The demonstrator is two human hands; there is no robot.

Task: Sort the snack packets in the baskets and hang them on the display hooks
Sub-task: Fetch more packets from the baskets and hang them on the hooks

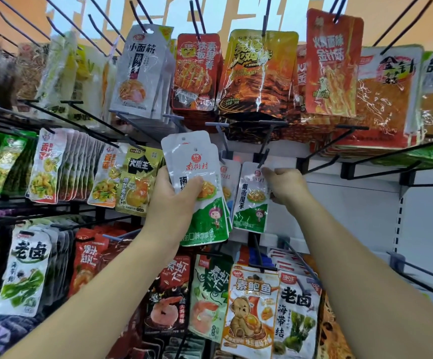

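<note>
A: Largest first: what do we have?
B: We face one display rack [365,193] carrying three tiers of snack packets on black wire pegs, each peg with its own sort.
A: And in our hands?
B: Our left hand [168,200] grips a stack of white-and-green packets [200,174], thumb across the front, upright before the middle tier. By the edges at its lower corner we count at least three; the exact number we cannot tell.
A: The right?
B: Our right hand [285,182], fingers curled, pinches the top of one single packet [251,203] of the same sort, right at the tip of a hook [263,158]. Whether its hole sits over the hook we cannot tell.
A: Any more?
B: One middle packet [228,182] shows between the two, partly hidden by the stack.
</note>
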